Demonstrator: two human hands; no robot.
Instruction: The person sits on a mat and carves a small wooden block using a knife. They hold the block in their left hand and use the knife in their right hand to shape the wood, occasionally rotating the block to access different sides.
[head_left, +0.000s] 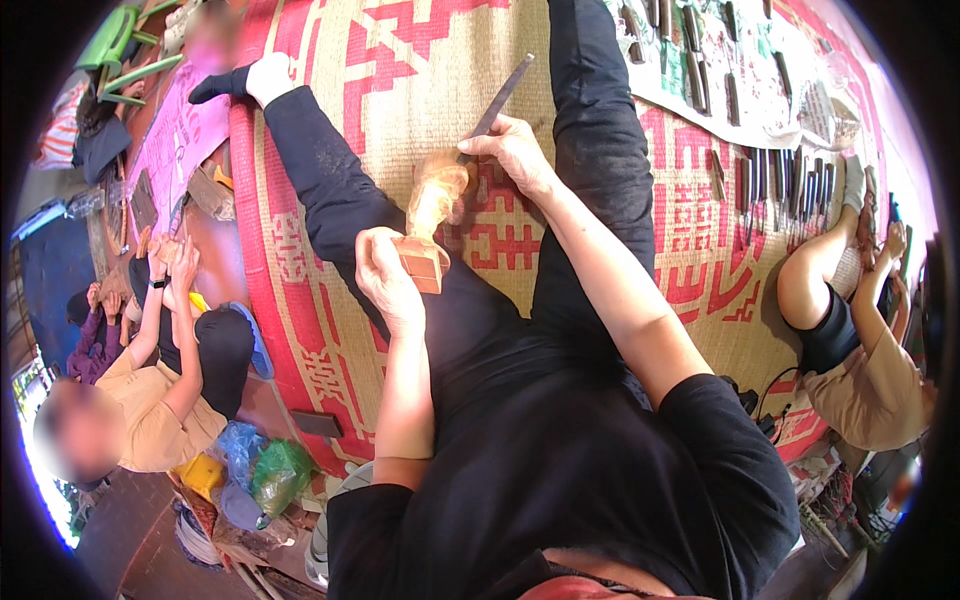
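Note:
A small carved wooden figure on a square base is tilted over my left thigh. My left hand is closed around its base end, fingers wrapped on the left side. My right hand pinches a long, flat, dark metal file, whose free end points up and away to the right. The near end of the file meets the upper part of the figure; the exact contact is blurred and partly hidden by my fingers.
A red and straw-coloured woven mat lies beneath my legs. Several dark-handled carving tools lie at the right, more on a white sheet beyond. People sit at both sides. Plastic bags lie lower left.

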